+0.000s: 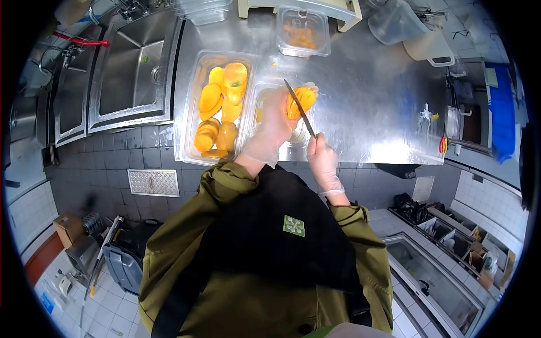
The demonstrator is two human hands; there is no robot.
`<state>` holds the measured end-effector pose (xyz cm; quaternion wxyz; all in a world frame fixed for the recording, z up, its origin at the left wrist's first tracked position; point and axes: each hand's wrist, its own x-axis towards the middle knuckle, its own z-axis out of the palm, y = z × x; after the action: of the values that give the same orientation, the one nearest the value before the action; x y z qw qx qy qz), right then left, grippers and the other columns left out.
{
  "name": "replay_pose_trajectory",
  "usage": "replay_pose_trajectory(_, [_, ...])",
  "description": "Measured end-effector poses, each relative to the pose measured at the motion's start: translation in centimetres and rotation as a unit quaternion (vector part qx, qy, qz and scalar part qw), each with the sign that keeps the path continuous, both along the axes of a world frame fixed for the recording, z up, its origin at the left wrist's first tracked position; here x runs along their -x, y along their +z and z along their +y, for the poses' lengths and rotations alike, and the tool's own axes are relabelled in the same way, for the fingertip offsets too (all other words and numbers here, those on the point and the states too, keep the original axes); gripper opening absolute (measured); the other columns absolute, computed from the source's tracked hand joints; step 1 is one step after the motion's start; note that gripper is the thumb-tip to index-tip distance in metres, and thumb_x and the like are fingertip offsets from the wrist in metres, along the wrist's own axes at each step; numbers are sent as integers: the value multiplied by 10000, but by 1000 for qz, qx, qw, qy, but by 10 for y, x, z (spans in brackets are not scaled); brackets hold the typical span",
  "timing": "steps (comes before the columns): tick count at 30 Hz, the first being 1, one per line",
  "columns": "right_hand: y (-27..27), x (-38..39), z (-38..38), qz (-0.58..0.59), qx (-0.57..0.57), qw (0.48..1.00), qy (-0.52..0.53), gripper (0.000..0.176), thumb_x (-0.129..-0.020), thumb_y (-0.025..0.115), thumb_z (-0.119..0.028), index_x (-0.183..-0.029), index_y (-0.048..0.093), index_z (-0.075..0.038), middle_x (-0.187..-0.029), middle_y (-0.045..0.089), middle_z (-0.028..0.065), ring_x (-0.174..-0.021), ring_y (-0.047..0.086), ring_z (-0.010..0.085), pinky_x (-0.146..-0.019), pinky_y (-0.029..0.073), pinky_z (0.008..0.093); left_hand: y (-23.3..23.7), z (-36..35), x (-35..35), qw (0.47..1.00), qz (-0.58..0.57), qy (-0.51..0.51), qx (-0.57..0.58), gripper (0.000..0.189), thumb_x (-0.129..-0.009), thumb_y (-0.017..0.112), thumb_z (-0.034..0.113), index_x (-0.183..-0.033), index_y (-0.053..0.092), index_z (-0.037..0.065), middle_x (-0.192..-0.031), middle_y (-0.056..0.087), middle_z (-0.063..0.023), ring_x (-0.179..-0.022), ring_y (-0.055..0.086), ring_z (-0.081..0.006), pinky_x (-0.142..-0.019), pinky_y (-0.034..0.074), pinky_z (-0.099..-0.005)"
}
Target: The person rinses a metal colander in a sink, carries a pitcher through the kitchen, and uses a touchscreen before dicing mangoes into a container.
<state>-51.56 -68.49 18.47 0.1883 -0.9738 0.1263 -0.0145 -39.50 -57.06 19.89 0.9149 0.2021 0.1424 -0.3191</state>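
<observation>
My left hand, in a clear glove, is closed around a peeled mango piece whose flesh shows dark cut lines. My right hand, gloved too, grips the handle of a knife; its blade lies slantwise across the mango. Beneath my left hand is a clear plastic container with a few yellow bits inside, partly hidden by the hand. On the left, a larger clear tub holds several peeled mangoes.
A lidded clear container with orange pieces stands at the back of the steel table. Sinks lie to the left. White and clear jugs stand back right. Yellow-handled scissors hang by the table's right edge.
</observation>
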Motion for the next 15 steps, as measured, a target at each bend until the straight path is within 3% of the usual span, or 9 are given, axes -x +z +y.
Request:
replay_pose_trajectory(3, [-7, -1, -2, 9, -6, 1000, 13, 148, -891, 488, -206, -875, 491, -59, -553, 557, 197, -537, 571, 401, -482, 453, 490, -30, 4, -1, 1000, 22, -5, -15, 484, -941, 304, 330, -1211, 454, -44, -1229, 518, -163, -1115, 512, -255, -944, 410, -367])
replay_pose_trajectory(6, [6, -1, 0, 17, -24, 999, 19, 157, -893, 483, -209, -865, 491, -54, -554, 555, 203, -541, 568, 408, -488, 451, 498, -33, 7, -1, 992, 119, 8, 31, 446, -931, 336, 306, -1188, 479, -30, -1205, 538, -154, -1103, 521, -247, -938, 415, -359])
replay_pose_trajectory(12, [-3, 2, 2, 17, -41, 999, 13, 169, -899, 475, -209, -866, 492, -44, -554, 549, 209, -542, 564, 414, -485, 446, 500, -17, 2, 1, 999, 35, -19, -23, 528, -945, 274, 351, -1247, 414, -58, -1246, 496, -187, -1148, 490, -291, -972, 399, -384])
replay_pose_trajectory(15, [2, -1, 0, 23, -40, 999, 17, 170, -901, 472, -204, -871, 494, -38, -554, 545, 213, -543, 561, 420, -482, 446, 499, -17, 4, -4, 998, 54, -32, 1, 516, -946, 274, 343, -1230, 429, -59, -1247, 501, -193, -1159, 489, -282, -950, 420, -369])
